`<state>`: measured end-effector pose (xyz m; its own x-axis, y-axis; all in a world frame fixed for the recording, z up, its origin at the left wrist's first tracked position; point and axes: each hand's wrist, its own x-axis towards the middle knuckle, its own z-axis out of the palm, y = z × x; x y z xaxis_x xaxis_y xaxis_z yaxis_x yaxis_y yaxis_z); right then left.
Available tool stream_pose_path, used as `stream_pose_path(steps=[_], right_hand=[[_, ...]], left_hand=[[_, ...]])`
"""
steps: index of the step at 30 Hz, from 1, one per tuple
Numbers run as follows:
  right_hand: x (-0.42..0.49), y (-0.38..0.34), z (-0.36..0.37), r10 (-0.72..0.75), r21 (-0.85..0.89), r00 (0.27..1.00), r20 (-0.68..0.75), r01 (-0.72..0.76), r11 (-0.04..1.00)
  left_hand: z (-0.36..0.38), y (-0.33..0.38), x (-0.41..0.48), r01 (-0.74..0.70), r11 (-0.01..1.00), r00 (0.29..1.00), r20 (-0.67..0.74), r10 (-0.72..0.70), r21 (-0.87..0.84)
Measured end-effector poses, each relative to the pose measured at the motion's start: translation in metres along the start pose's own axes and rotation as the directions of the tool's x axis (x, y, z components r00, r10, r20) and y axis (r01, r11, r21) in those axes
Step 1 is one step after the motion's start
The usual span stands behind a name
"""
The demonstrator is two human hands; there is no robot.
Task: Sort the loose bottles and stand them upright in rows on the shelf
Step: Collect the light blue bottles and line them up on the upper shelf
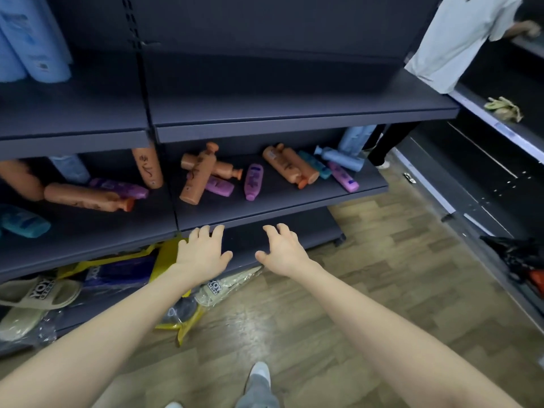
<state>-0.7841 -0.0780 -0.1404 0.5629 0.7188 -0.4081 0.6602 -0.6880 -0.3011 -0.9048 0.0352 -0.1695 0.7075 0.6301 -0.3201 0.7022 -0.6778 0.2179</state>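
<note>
Loose bottles lie on the dark middle shelf (265, 210): crossed orange bottles (197, 175), a purple bottle (252, 181), an orange pair (290, 166), a teal bottle (316, 165), a pale blue bottle (341, 159) and another purple one (343, 177). On the left bay lie an orange bottle (88, 198), a purple one (120, 187) and a teal one (25, 221); one orange bottle (148, 167) leans upright. My left hand (203, 251) and my right hand (282, 248) hover in front of the shelf edge, fingers spread, holding nothing.
Tall light-blue bottles (32, 39) stand on the upper shelf at left. Packaged slippers (38, 293) and a yellow bag (173, 278) fill the bottom shelf. Another person in a white shirt (459, 36) stands at the right by a second shelf unit (485, 119). Wood floor below.
</note>
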Motion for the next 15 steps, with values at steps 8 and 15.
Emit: stream_pose_path(steps=[8,15], right_hand=[[0.017,0.076,-0.035,0.016,0.037,1.000,-0.019,-0.015,0.999],[0.023,0.137,-0.064,0.065,0.064,0.996,-0.054,-0.062,0.996]], left_hand=[[0.007,0.084,0.032,-0.053,0.998,0.999,0.001,0.053,0.024],[0.007,0.147,0.059,-0.107,0.993,0.994,-0.011,0.108,0.038]])
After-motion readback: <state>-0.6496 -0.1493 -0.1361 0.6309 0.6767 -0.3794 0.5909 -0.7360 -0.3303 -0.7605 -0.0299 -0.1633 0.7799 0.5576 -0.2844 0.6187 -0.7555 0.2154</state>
